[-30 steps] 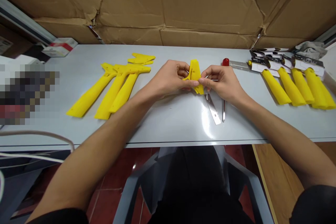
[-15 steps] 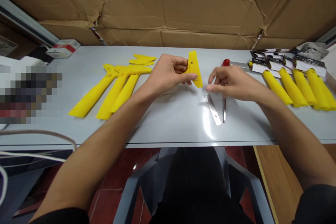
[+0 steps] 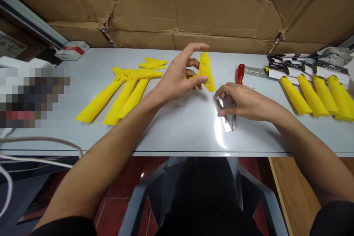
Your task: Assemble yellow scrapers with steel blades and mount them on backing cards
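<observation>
In the head view, my left hand (image 3: 182,72) holds a yellow plastic scraper handle (image 3: 207,75) above the table. The thumb presses its wide end, which has two small holes, and the index finger is raised off it. My right hand (image 3: 238,101) is at a flat metal scraper blade (image 3: 225,122) lying on the table, thumb and fingertips at its edges. Under this hand runs a screwdriver (image 3: 240,73) with a red handle; its middle is hidden, and its metal shaft shows beside the blade. To the left lie several yellow handles (image 3: 118,97) and flat yellow pieces (image 3: 153,63).
Several yellow-handled scrapers (image 3: 318,96) with printed black-and-white sleeves lie at the right, near a grey cloth (image 3: 333,54). A white-and-red box (image 3: 72,50) stands at the back left. Cardboard (image 3: 201,7) rises behind the table, and white cables (image 3: 41,139) hang at the left.
My right hand has moved down and toward me, onto the metal blade. The blade and screwdriver shaft have shifted slightly. My left index finger has lifted, leaving the handle's upper hole uncovered.
</observation>
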`<state>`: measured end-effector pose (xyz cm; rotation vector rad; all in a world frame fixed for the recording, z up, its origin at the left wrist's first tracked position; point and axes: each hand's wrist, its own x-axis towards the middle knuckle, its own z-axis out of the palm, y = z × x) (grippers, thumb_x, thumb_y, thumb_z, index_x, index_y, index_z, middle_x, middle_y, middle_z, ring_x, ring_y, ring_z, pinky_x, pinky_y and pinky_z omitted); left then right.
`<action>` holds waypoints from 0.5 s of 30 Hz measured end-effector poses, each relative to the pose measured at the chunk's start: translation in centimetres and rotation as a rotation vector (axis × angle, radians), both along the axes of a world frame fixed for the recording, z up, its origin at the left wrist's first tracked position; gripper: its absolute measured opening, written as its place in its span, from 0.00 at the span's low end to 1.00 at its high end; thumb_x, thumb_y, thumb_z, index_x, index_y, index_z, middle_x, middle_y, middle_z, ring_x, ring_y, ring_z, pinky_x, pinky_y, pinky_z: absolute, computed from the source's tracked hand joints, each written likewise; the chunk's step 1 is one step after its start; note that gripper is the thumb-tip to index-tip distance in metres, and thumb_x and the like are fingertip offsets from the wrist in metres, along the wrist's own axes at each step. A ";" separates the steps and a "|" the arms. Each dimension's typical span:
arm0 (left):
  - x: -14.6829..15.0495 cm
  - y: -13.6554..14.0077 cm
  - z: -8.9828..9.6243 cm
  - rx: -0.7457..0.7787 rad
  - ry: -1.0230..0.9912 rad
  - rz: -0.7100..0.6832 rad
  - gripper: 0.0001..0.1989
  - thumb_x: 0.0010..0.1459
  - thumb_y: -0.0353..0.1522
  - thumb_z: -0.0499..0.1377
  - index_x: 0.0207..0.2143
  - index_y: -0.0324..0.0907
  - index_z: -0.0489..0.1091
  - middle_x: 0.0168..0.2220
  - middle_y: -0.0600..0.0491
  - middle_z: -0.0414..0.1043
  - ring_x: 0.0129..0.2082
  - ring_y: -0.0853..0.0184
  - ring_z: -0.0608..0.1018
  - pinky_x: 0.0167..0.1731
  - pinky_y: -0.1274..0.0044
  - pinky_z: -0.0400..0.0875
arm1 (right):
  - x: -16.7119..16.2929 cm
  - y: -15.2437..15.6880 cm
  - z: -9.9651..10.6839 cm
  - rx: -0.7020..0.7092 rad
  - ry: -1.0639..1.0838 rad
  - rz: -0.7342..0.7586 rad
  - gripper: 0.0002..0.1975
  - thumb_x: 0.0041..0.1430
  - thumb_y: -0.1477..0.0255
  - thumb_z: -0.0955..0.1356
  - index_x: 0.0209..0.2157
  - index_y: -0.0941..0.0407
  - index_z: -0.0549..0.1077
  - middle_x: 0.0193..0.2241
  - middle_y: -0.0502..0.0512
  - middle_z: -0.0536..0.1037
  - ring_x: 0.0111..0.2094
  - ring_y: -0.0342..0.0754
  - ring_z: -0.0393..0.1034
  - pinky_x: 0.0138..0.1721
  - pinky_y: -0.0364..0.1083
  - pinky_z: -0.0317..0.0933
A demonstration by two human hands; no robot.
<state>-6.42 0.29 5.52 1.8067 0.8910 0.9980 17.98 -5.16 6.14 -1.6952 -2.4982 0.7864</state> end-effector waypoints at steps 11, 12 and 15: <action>0.0 -0.1 -0.1 0.000 0.063 -0.013 0.36 0.54 0.35 0.74 0.63 0.52 0.68 0.45 0.54 0.76 0.33 0.70 0.81 0.31 0.79 0.80 | -2.0 -2.8 0.4 -0.014 0.028 -0.152 0.29 0.58 0.71 0.69 0.62 0.54 0.70 0.41 0.52 0.79 0.39 0.40 0.71 0.42 0.42 0.56; 0.0 -0.2 0.1 -0.015 0.068 -0.008 0.36 0.53 0.34 0.74 0.63 0.52 0.68 0.46 0.53 0.77 0.34 0.70 0.82 0.32 0.79 0.80 | -2.2 -3.0 0.4 -0.002 0.018 -0.146 0.30 0.57 0.72 0.68 0.62 0.54 0.71 0.42 0.53 0.79 0.40 0.40 0.71 0.41 0.42 0.55; 0.0 -0.5 0.3 -0.064 0.075 0.002 0.37 0.52 0.34 0.75 0.63 0.52 0.69 0.47 0.53 0.77 0.35 0.69 0.82 0.33 0.79 0.80 | -2.9 -3.7 0.3 0.075 -0.042 -0.141 0.25 0.58 0.72 0.67 0.58 0.57 0.72 0.46 0.58 0.77 0.40 0.41 0.69 0.39 0.41 0.54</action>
